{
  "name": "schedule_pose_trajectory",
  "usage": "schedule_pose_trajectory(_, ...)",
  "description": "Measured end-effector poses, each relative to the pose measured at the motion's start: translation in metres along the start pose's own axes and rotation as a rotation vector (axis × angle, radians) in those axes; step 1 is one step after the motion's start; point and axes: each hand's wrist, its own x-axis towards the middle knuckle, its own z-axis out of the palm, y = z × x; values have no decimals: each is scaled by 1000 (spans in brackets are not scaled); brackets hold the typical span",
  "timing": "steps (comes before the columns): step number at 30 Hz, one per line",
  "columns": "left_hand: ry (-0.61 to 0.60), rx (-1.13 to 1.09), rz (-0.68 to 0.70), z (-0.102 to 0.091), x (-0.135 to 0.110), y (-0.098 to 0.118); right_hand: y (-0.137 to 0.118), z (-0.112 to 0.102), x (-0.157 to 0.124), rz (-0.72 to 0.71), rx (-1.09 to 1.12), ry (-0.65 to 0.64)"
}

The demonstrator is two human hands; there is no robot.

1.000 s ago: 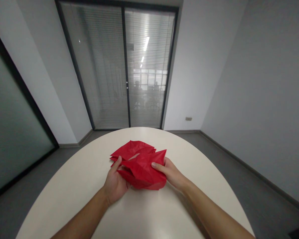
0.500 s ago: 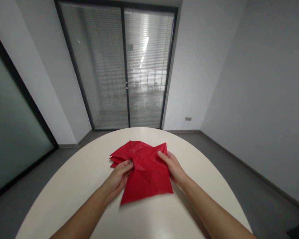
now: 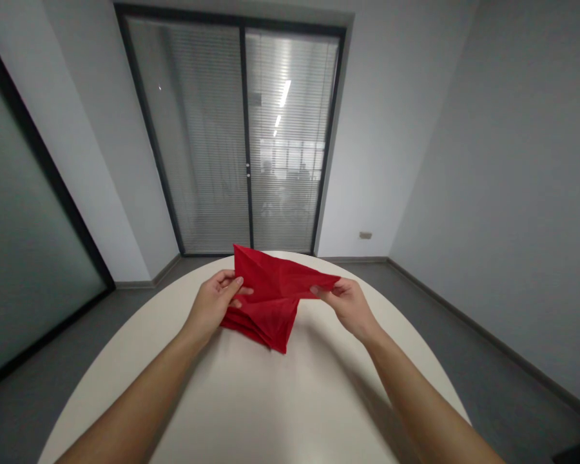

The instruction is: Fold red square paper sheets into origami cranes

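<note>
Thin, creased red sheet [image 3: 278, 277]

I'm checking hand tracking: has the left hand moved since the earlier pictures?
Yes: the left hand has moved up the view, nearer the bottom of the glass door.

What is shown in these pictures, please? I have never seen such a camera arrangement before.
There is no machine here: a person works bare-handed. Every picture comes from one camera worn on that person's head, looking forward and down. The right hand pinches a corner of a creased red sheet. The left hand touches its left side; how firmly it grips is unclear. Below lies more folded red material, on a pale round table; I cannot tell whether it is a separate piece. Beyond stands a glass partition with blinds.
</note>
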Motion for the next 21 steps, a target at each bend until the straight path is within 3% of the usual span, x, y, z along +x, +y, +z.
schedule_pose_trajectory(3, 17, -109, 69, -4, 24, 11, -10, 6, 15, -239, -270, -16)
schedule_pose_trajectory(5, 58, -156, 59, -12, 41, 9, -4, 12, 23, -298, -425, -78)
schedule_pose_trajectory(10, 46, -89, -191, -41, 71, -21, 51, 24, 28, -214, -650, -262)
schedule_pose_trajectory(12, -1, 36, -249, -50, 75, -39, 74, 27, 25, -177, -692, -347)
schedule_pose_trajectory(15, -7, 431, -194, -53, 77, -65, 95, 30, 17, -150, -727, -444)
schedule_pose_trajectory(21, -58, 657, -151, -46, 78, -103, 87, 33, 0, -171, -680, -409)
